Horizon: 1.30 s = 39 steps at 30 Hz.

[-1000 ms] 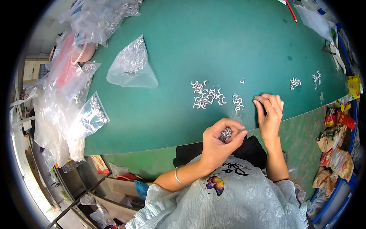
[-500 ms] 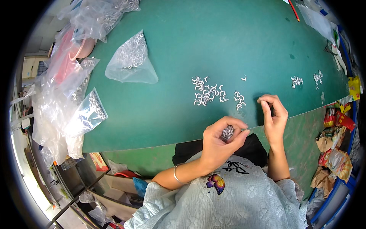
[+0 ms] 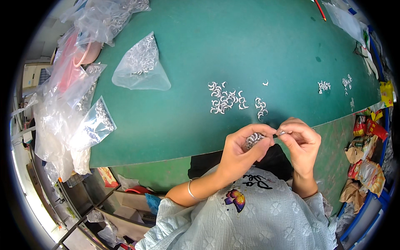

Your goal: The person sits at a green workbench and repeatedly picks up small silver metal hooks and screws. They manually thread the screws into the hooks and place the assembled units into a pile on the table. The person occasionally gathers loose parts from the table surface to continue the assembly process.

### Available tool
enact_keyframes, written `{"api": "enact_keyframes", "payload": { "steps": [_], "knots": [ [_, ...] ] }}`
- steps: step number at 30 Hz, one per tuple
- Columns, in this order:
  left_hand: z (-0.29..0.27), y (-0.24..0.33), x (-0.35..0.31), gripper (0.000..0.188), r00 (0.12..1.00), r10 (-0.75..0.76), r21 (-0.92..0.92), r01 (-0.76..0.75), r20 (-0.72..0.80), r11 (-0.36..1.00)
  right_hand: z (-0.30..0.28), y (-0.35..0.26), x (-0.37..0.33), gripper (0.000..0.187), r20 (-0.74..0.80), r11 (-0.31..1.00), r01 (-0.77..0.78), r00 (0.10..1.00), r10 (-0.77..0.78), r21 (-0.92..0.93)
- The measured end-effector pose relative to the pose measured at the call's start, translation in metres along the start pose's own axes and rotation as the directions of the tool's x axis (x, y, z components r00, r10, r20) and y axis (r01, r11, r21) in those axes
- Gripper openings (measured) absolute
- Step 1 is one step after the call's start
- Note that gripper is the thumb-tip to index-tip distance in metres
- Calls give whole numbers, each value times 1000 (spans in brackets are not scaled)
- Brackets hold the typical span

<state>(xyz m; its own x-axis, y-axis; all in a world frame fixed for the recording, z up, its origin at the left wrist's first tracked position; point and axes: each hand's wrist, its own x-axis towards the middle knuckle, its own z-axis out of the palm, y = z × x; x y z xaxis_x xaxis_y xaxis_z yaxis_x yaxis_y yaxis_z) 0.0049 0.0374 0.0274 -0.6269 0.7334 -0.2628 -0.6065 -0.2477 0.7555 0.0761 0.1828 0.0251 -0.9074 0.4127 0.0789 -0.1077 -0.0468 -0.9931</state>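
Observation:
My left hand (image 3: 238,154) is curled around a clump of small silver crescent-shaped metal pieces (image 3: 253,140), its thumb and index finger meeting at the tips. Right beside it, my right hand (image 3: 303,145) pinches one small silver piece (image 3: 282,133) between thumb and fingertips. The tips of both hands almost touch just above the table's near edge; whether they share a piece I cannot tell. Beyond them on the green table (image 3: 187,50) lies a loose pile of silver crescents (image 3: 225,101). A smaller group (image 3: 261,108) and a single crescent (image 3: 265,83) lie to its right.
Two more small groups of crescents (image 3: 323,86) (image 3: 347,83) lie at the right. A clear bag of crescents (image 3: 142,62) rests at left, near more filled plastic bags (image 3: 98,121) and a pink basin (image 3: 89,53). A red pencil-like stick (image 3: 320,10) lies at the far edge.
My right hand has moved left and toward me, from over the table to my left hand's fingertips. A small silver piece now shows in its pinch. The piles look unchanged.

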Motion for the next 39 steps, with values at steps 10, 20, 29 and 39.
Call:
{"api": "enact_keyframes", "payload": {
  "steps": [10,20,29,39],
  "knots": [
    [3,-3,2,16,963,270,348,-254,1,903,10,-8,-3,30,-26,948,198,977,-211,-249],
    [5,-6,3,14,948,318,317,-300,-7,900,9,-6,-4,26,5,910,270,959,-282,-316],
    [1,-4,5,14,948,313,351,-271,-66,896,12,-5,2,28,100,731,426,890,-445,-533],
    [1,-3,7,14,941,336,338,-299,-52,892,12,-7,4,29,163,651,496,849,-503,-575]
  ]
}}
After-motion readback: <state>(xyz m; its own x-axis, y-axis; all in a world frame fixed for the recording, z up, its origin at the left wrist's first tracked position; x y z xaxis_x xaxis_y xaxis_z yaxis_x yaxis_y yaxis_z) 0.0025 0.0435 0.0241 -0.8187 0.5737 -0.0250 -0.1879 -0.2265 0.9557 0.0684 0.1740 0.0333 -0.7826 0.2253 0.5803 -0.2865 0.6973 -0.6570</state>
